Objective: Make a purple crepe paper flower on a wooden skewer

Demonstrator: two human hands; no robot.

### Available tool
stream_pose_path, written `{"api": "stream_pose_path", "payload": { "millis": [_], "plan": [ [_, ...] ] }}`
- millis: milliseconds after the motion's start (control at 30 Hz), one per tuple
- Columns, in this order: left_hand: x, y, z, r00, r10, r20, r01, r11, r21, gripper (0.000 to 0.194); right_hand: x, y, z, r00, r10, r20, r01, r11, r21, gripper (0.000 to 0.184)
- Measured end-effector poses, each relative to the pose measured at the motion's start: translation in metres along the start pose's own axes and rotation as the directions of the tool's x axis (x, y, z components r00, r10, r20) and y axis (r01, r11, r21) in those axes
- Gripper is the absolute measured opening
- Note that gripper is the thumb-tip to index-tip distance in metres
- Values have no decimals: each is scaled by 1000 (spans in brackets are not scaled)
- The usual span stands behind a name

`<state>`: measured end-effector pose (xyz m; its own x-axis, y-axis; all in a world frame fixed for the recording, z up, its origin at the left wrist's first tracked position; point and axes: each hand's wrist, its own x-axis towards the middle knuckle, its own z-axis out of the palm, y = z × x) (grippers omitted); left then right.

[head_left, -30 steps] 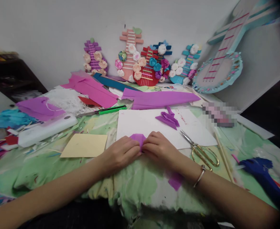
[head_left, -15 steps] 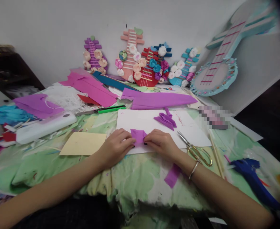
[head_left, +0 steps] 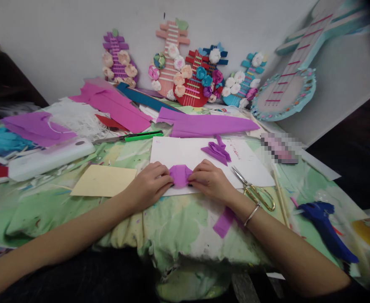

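Note:
A small piece of purple crepe paper [head_left: 181, 175] is stretched between my hands, its middle spread into a rounded shape. My left hand [head_left: 151, 180] pinches its left edge, and my right hand [head_left: 208, 180] pinches the right edge. Both hands are over the near edge of a white sheet [head_left: 175, 147]. Folded purple crepe paper pieces [head_left: 217, 151] lie on that sheet beyond my right hand. Gold-handled scissors [head_left: 254, 191] rest at its right edge, near my right wrist. Another purple strip [head_left: 223, 223] lies under my right forearm.
A cream card [head_left: 101, 181] is left of the white sheet. Green-handled scissors [head_left: 141, 136] and a long purple crepe sheet [head_left: 210, 125] lie behind. A blue glue gun [head_left: 325, 225] and wooden sticks [head_left: 281, 200] are at right. Several flower-decorated paper instruments [head_left: 193, 80] lean on the wall.
The purple piece has gone from flat and squarish to rounded between my fingers, its edges drawn out to the sides. The whole view has shifted slightly, with the table appearing higher.

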<state>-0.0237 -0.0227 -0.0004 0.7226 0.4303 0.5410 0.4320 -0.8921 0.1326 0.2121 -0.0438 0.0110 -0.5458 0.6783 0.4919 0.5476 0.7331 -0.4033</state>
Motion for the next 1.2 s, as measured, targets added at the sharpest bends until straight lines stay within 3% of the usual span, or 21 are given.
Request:
{"api": "stream_pose_path", "payload": {
  "millis": [500,900,1200],
  "plan": [
    [3,2,-4,989,-145,6,143,971,-193,11,1,6,5,960,278,40,-280,958,54,4],
    [9,3,-4,947,-294,127,312,936,-165,10,3,0,7,909,414,51,-417,901,120,4],
    [10,0,-2,929,-352,116,369,901,-226,9,7,-3,6,895,441,66,-445,893,68,3]
  ]
}}
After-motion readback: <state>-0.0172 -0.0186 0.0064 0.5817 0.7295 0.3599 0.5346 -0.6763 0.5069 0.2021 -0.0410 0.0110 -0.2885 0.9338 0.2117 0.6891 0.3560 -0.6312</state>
